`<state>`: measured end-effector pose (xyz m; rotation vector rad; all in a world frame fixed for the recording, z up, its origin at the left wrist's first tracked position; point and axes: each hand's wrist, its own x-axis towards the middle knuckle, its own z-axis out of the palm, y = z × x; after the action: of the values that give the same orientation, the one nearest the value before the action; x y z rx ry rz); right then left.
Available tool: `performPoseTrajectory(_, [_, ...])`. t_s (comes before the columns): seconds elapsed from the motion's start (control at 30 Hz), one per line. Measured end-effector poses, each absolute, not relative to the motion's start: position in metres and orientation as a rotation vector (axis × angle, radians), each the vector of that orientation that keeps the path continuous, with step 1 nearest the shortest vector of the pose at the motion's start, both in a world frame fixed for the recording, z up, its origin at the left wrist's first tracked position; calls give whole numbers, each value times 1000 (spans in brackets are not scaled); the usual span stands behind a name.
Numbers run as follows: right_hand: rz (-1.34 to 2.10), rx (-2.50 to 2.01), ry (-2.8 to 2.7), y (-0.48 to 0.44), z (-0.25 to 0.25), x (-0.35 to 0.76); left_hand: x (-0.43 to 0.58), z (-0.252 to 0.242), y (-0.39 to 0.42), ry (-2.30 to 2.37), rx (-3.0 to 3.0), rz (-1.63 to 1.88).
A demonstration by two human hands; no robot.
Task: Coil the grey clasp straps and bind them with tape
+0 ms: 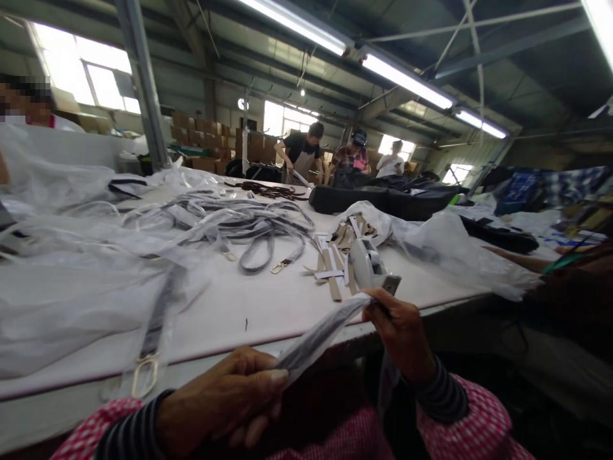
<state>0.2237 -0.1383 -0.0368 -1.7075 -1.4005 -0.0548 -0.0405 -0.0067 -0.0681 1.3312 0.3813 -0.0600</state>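
Pinching one end of a grey strap (pixel 316 338) in its clear plastic sleeve, the left hand (pixel 230 399) is closed on it, thumb over fingers, low and close to the body. The strap's long axis climbs from there up and to the right, straight to the right hand (pixel 400 335), whose fingertips grip the other end at the edge of the white table (pixel 249 306). Just beyond the right hand, almost touching it, stands a grey tape dispenser (pixel 368 263); the right hand is by far the nearer to it. Past that lie tan paper strips (pixel 331 281), and farther left a tangled heap of straps (pixel 230 220) — well apart from both hands — amid loose plastic sheeting (pixel 71 300).
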Motion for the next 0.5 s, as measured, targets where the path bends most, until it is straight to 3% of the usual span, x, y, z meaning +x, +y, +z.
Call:
performPoseTrajectory(0.17, [119, -1671, -1373, -129, -58, 227, -41, -51, -6, 321, 1152, 99])
performPoseTrajectory(0.37, [594, -1582, -1271, -115, -92, 197, -28, -13, -5, 107, 1028, 336])
performPoseTrajectory(0.5, [545, -1638, -1238, -113, -105, 158, 4, 1, 2, 191, 1004, 734])
